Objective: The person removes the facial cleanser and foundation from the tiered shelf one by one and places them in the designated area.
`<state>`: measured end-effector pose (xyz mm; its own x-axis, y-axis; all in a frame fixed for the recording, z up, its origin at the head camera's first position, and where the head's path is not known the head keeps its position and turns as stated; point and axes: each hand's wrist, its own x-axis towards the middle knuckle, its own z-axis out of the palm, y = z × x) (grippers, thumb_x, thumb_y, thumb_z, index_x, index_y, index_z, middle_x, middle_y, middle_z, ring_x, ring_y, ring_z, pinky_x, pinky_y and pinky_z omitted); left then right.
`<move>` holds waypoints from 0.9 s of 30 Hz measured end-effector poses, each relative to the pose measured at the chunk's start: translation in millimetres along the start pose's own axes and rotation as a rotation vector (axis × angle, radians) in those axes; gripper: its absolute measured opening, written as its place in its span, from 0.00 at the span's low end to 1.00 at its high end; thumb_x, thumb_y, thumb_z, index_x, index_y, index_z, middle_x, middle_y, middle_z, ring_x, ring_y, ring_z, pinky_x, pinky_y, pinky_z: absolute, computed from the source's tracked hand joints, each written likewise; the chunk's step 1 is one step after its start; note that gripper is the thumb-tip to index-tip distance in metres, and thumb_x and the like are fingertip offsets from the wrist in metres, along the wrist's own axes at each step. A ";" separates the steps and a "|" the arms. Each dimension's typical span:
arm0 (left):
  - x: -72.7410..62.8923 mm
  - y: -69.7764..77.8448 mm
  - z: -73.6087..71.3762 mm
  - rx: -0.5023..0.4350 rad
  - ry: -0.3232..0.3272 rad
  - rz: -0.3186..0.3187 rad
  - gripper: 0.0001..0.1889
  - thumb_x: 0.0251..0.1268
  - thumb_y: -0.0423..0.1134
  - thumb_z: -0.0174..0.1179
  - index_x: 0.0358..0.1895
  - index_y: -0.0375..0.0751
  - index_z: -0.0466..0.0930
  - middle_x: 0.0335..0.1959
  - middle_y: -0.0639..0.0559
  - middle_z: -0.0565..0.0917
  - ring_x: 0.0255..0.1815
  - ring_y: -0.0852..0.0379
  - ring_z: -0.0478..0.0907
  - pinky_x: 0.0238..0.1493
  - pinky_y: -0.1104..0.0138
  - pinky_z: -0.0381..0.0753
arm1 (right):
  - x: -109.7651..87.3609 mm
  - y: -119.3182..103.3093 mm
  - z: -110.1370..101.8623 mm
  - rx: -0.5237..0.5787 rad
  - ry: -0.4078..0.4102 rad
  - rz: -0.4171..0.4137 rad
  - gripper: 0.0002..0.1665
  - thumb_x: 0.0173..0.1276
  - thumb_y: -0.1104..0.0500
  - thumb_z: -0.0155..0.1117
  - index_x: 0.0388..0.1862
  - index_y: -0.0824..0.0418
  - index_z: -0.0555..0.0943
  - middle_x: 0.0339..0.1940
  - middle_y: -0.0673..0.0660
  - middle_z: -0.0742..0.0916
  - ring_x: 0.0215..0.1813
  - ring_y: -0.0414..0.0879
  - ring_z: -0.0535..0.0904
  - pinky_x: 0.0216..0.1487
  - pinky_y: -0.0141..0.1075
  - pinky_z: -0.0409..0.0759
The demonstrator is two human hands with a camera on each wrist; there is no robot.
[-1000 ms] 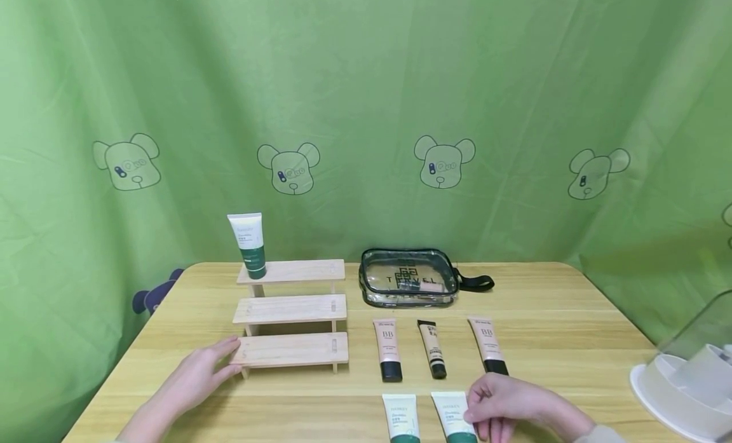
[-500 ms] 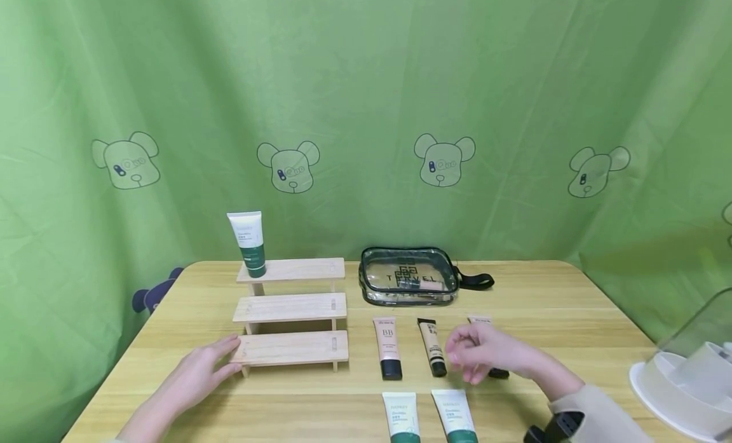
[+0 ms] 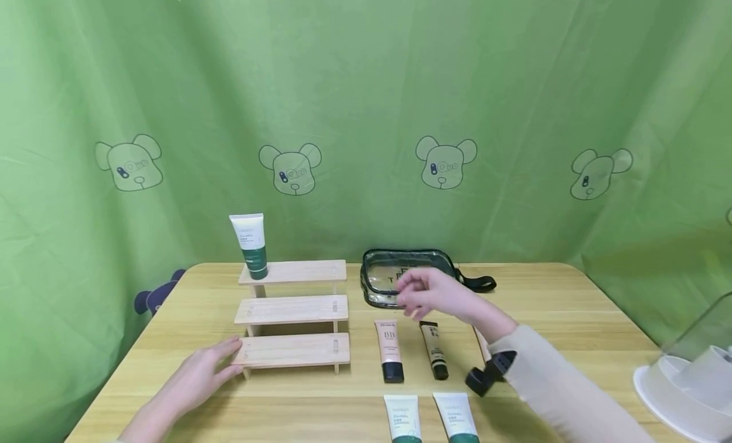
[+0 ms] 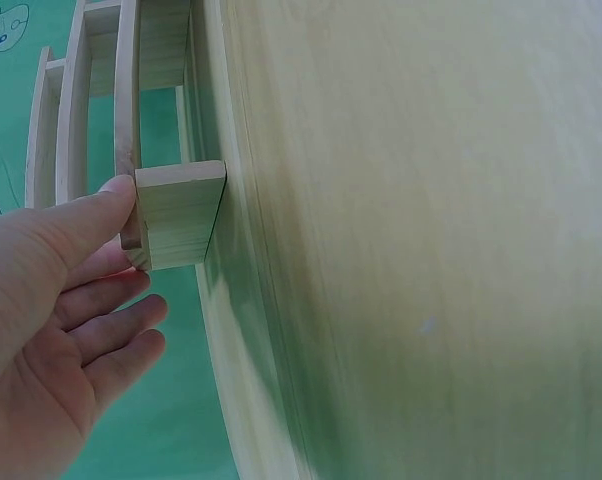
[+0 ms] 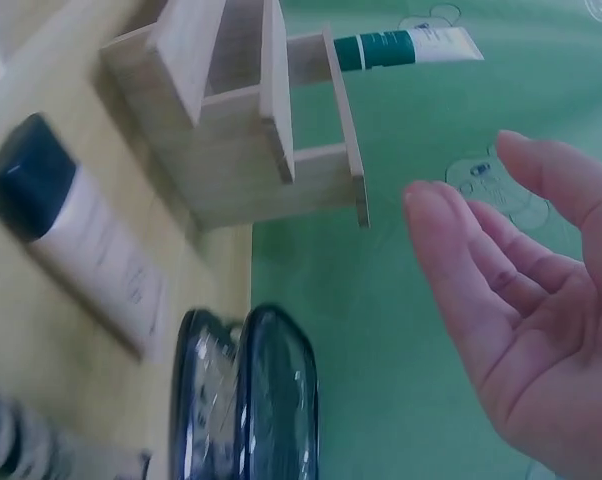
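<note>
My left hand [image 3: 197, 374] holds the left end of the lowest step of a three-tier wooden display stand [image 3: 294, 351]. In the left wrist view, its thumb lies against one face of the board and the index finger reaches behind it. My right hand [image 3: 437, 293] is in the air with nothing in it, fingers loosely bent and thumb apart. It overlaps the clear travel pouch [image 3: 380, 274] in the head view. A white and green squeeze tube [image 3: 250, 243] stands on its cap at the left of the top step.
A pink BB cream tube [image 3: 389, 347] and a beige tube [image 3: 436, 354] lie right of the stand; my right arm partly covers another pink tube [image 3: 481, 344]. Two white-green tubes [image 3: 403, 417] lie at the front. A white round organizer [image 3: 686, 392] stands far right.
My right hand has let go of the front white-green tube and moved up and left, over the other tubes to the pouch. My left hand has stayed at the stand.
</note>
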<state>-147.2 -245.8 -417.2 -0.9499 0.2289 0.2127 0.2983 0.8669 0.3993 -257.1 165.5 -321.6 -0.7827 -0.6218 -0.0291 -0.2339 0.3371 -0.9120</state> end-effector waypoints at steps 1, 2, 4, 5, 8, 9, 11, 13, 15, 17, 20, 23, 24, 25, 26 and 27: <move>0.1 0.3 -0.3 0.001 0.000 -0.001 0.25 0.56 0.40 0.64 0.54 0.28 0.74 0.56 0.35 0.73 0.55 0.37 0.72 0.56 0.47 0.69 | 6.7 -2.8 1.8 0.009 0.006 -0.006 0.20 0.62 0.61 0.64 0.48 0.70 0.72 0.36 0.65 0.82 0.37 0.61 0.80 0.36 0.46 0.83; 0.1 0.5 -0.6 0.002 0.001 -0.003 0.25 0.56 0.40 0.64 0.54 0.28 0.74 0.56 0.35 0.73 0.55 0.37 0.72 0.56 0.47 0.69 | 13.4 -6.4 4.1 0.016 0.012 -0.013 0.20 0.61 0.61 0.64 0.49 0.70 0.72 0.37 0.66 0.81 0.37 0.61 0.80 0.37 0.46 0.83; 0.3 1.0 -1.2 0.006 0.003 -0.004 0.25 0.56 0.40 0.64 0.54 0.28 0.75 0.56 0.34 0.73 0.54 0.37 0.72 0.56 0.46 0.69 | 26.8 -13.6 9.6 0.027 0.024 -0.030 0.20 0.61 0.61 0.64 0.49 0.69 0.72 0.38 0.67 0.81 0.37 0.60 0.80 0.37 0.46 0.83; 0.4 1.1 -1.4 0.007 0.004 -0.004 0.25 0.56 0.40 0.64 0.54 0.28 0.75 0.56 0.34 0.73 0.54 0.37 0.72 0.56 0.46 0.69 | 33.0 -18.1 13.0 0.032 0.027 -0.038 0.20 0.61 0.61 0.64 0.49 0.69 0.72 0.38 0.66 0.81 0.37 0.59 0.80 0.37 0.46 0.83; 0.6 0.9 -1.5 0.010 0.008 -0.001 0.25 0.56 0.40 0.64 0.54 0.28 0.75 0.56 0.34 0.73 0.54 0.37 0.72 0.56 0.46 0.69 | 51.0 -32.3 24.9 0.036 0.036 -0.063 0.20 0.62 0.62 0.64 0.50 0.69 0.72 0.38 0.63 0.82 0.36 0.56 0.80 0.37 0.45 0.83; 0.6 0.8 -1.4 0.010 0.009 0.000 0.25 0.56 0.40 0.64 0.54 0.28 0.75 0.56 0.34 0.74 0.54 0.37 0.72 0.56 0.46 0.69 | 56.9 -36.9 29.0 0.037 0.036 -0.074 0.21 0.62 0.62 0.64 0.50 0.70 0.72 0.38 0.62 0.82 0.36 0.55 0.81 0.37 0.44 0.83; 0.5 0.5 -1.1 0.010 0.009 0.002 0.25 0.56 0.40 0.64 0.54 0.28 0.75 0.56 0.35 0.73 0.54 0.37 0.72 0.56 0.46 0.69 | 67.2 -46.9 37.2 0.042 0.033 -0.097 0.21 0.62 0.62 0.63 0.51 0.70 0.71 0.38 0.61 0.81 0.37 0.53 0.80 0.37 0.43 0.84; 0.8 0.3 -0.8 0.011 0.009 0.003 0.25 0.56 0.40 0.64 0.54 0.28 0.74 0.56 0.35 0.74 0.54 0.37 0.72 0.56 0.47 0.69 | 77.4 -56.0 44.8 0.045 0.036 -0.125 0.21 0.62 0.63 0.63 0.51 0.70 0.71 0.39 0.61 0.81 0.37 0.53 0.80 0.36 0.42 0.84; 1.3 0.0 -0.6 0.012 0.008 0.003 0.25 0.56 0.41 0.64 0.54 0.28 0.74 0.56 0.35 0.73 0.54 0.37 0.72 0.56 0.47 0.69 | 86.9 -65.1 51.7 0.054 0.047 -0.146 0.20 0.62 0.63 0.63 0.51 0.69 0.72 0.39 0.61 0.81 0.38 0.53 0.80 0.36 0.42 0.84; 2.0 -0.1 -0.6 0.011 0.005 0.004 0.25 0.56 0.41 0.64 0.55 0.28 0.74 0.56 0.34 0.74 0.54 0.37 0.72 0.56 0.47 0.69 | 95.3 -74.6 58.3 0.064 0.063 -0.160 0.19 0.62 0.64 0.63 0.51 0.67 0.72 0.40 0.61 0.81 0.39 0.53 0.80 0.36 0.41 0.84; 2.3 -0.1 -0.9 0.008 0.000 0.003 0.25 0.56 0.41 0.63 0.54 0.28 0.74 0.56 0.34 0.74 0.54 0.37 0.72 0.56 0.47 0.69 | 109.0 -87.6 66.7 0.073 0.084 -0.185 0.20 0.62 0.64 0.63 0.52 0.67 0.72 0.41 0.60 0.81 0.41 0.55 0.80 0.37 0.40 0.84; 1.9 -0.2 -0.8 0.003 -0.003 0.000 0.25 0.56 0.41 0.63 0.54 0.28 0.74 0.56 0.35 0.74 0.54 0.37 0.72 0.56 0.47 0.69 | 123.8 -99.2 73.8 0.085 0.106 -0.211 0.21 0.62 0.63 0.64 0.53 0.66 0.72 0.43 0.59 0.81 0.43 0.54 0.79 0.37 0.39 0.83; 1.7 -0.4 -0.7 0.002 -0.002 0.000 0.25 0.56 0.41 0.63 0.54 0.28 0.74 0.56 0.35 0.74 0.54 0.37 0.72 0.56 0.47 0.69 | 128.8 -102.8 76.1 0.085 0.115 -0.221 0.22 0.61 0.63 0.64 0.53 0.65 0.72 0.43 0.59 0.81 0.43 0.53 0.79 0.37 0.38 0.83; 1.5 -0.5 -0.4 0.002 -0.001 0.000 0.25 0.56 0.41 0.63 0.54 0.28 0.75 0.56 0.35 0.74 0.54 0.37 0.72 0.56 0.47 0.69 | 133.4 -106.5 78.6 0.085 0.127 -0.228 0.22 0.61 0.63 0.64 0.54 0.65 0.72 0.43 0.59 0.81 0.43 0.51 0.79 0.37 0.38 0.83; 1.4 -0.7 -0.2 0.001 0.000 -0.001 0.25 0.56 0.41 0.63 0.54 0.28 0.75 0.56 0.35 0.73 0.54 0.37 0.72 0.56 0.47 0.69 | 137.6 -109.8 81.3 0.080 0.140 -0.236 0.22 0.61 0.63 0.64 0.54 0.64 0.72 0.43 0.58 0.81 0.43 0.50 0.79 0.36 0.37 0.83; 1.3 -0.8 0.1 0.001 0.001 -0.001 0.25 0.56 0.41 0.64 0.54 0.28 0.75 0.56 0.35 0.73 0.54 0.37 0.72 0.56 0.47 0.69 | 141.4 -112.9 84.1 0.071 0.153 -0.245 0.22 0.61 0.63 0.64 0.54 0.63 0.72 0.43 0.58 0.81 0.42 0.48 0.79 0.36 0.36 0.83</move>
<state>-148.7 -246.2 -417.3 -0.9502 0.2274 0.2132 0.2972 0.8675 0.3990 -292.8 -19.9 -257.1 -0.7873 -0.5625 0.2527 -0.3898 0.1364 -0.9108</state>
